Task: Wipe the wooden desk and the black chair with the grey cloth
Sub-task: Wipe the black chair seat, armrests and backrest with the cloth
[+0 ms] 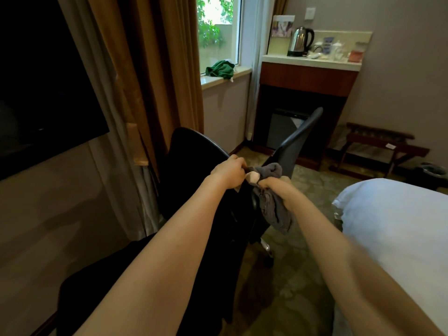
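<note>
Both hands clench one grey cloth (272,209): the left grip (229,172) pinches its near edge beside a pale tag (253,177), fingers curled tight, while the right grip (278,190) is fisted round the middle, a bunched fold rising above the knuckles and a loose tail hanging below the wrist. The cloth is stretched short between the two grips and held in the air, just above the black chair (194,161). The chair's dark back spreads beneath and left of the left grip, and its curved grey armrest (305,129) rises beyond the right grip. Whether the cloth touches the chair cannot be told. Patterned carpet (298,275) lies below the right grip, and a white bed (400,226) fills the corner to its right. Far left of the left grip hangs a dark screen (41,81), with a brown surface (48,214) under it. Ochre curtains (155,69) drop beyond the left grip, next to a window (215,27) whose sill carries a crumpled green rag (219,69). Well beyond the right grip a steel kettle (299,41) stands on a wooden cabinet (308,78), and a luggage rack (378,144) sits by the wall.
</note>
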`<state>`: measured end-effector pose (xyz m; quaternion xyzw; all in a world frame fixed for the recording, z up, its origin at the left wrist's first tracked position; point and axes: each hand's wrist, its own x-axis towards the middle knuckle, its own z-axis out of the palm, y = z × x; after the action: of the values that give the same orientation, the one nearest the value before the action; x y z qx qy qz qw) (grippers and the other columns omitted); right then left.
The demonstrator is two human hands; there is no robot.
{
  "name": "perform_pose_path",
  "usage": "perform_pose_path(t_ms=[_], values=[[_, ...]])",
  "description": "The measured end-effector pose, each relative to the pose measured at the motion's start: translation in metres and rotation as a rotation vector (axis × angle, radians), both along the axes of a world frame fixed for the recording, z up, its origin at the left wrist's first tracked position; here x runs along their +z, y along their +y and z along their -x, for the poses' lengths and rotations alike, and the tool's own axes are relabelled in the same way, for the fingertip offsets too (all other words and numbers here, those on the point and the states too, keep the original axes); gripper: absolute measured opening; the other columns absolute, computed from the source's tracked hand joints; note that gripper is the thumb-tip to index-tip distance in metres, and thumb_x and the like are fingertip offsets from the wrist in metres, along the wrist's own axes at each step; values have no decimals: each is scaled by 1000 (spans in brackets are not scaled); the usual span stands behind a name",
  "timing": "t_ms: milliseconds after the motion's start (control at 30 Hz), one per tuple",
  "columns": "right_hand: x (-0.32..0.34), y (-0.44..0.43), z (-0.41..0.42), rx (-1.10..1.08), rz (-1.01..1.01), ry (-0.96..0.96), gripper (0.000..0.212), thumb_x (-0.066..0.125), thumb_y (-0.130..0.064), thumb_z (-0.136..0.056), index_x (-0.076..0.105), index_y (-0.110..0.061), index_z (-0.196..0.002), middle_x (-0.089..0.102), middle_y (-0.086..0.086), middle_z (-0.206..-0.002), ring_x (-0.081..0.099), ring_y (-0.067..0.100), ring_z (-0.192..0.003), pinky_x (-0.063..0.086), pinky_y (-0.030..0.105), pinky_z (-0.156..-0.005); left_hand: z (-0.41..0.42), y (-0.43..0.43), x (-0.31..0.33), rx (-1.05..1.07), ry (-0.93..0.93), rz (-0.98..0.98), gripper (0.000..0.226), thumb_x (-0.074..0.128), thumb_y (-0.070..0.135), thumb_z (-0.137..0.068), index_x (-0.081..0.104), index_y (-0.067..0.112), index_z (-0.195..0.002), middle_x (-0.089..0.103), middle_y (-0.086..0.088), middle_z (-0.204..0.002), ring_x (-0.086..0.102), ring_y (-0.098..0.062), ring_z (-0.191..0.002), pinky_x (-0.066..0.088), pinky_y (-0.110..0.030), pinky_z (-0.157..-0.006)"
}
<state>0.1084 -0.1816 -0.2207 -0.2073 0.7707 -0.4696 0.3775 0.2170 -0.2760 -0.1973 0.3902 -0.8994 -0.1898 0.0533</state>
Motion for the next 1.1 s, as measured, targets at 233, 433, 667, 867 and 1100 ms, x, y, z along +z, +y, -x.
perform_pose_path(t_ms=[233,433,667,867,1100], values=[[-8,6,-6,-1,19,-43,24,65,-17,-80,59,-7,-101,58,7,-81,55,19,-72,39,28,-54,-12,26,7,47,148,-164,28,52,18,-94,56,11,-122,54,-6,-121,57,-19,-98,48,-29,-81],[-7,-8,6,65,109,-76,12,63,-11,-79,60,-8,-90,61,12,-94,60,27,-93,47,35,-78,-6,22,15,265,346,-356,29,57,12,-91,58,14,-120,59,-5,-118,60,-15,-92,47,-26,-74],[8,-25,30,210,109,18,14,66,-11,-81,61,-6,-93,62,9,-91,58,27,-99,47,38,-90,20,23,14,629,277,-253,57,63,20,-88,38,7,-137,48,-13,-134,50,-28,-120,44,-33,-94],[0,-22,43,147,96,-90,26,67,-18,-81,58,-6,-103,56,9,-92,57,28,-97,43,32,-76,30,38,14,701,207,-161,64,71,23,-81,41,8,-135,49,-11,-134,49,-27,-123,44,-34,-95],[-3,-19,24,166,98,-63,23,63,-25,-85,48,-15,-70,57,6,-84,56,25,-85,43,31,-71,14,68,11,663,220,-220,68,76,24,-75,43,16,-135,50,-4,-132,51,-21,-118,46,-34,-96]])
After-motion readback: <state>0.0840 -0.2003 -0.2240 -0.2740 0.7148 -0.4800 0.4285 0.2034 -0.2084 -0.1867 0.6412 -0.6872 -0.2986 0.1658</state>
